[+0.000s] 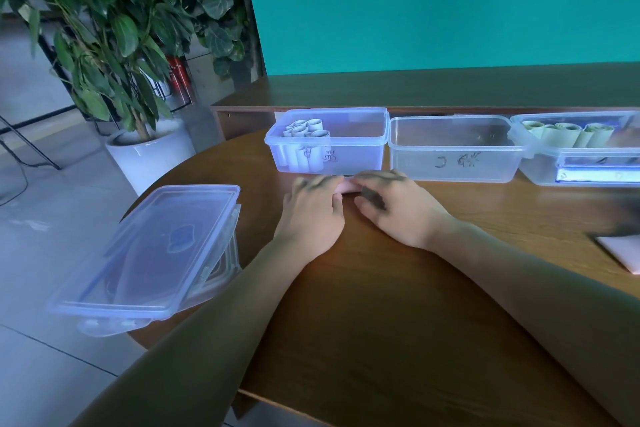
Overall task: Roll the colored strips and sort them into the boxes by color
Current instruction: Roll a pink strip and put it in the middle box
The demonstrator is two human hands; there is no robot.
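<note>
Pink strip [347, 187] mostly under hands.

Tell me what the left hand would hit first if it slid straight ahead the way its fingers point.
Probably the front wall of the left box, which holds pale rolls. The left hand points away across the table at it, fingers on the pink strip; the gap looks small, though depth is unclear.

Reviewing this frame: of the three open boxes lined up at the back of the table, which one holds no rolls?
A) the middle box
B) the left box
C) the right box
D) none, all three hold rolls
A: the middle box shows only its bare clear bottom, while the left box holds pale rolls and the right box holds greenish rolls.
</note>
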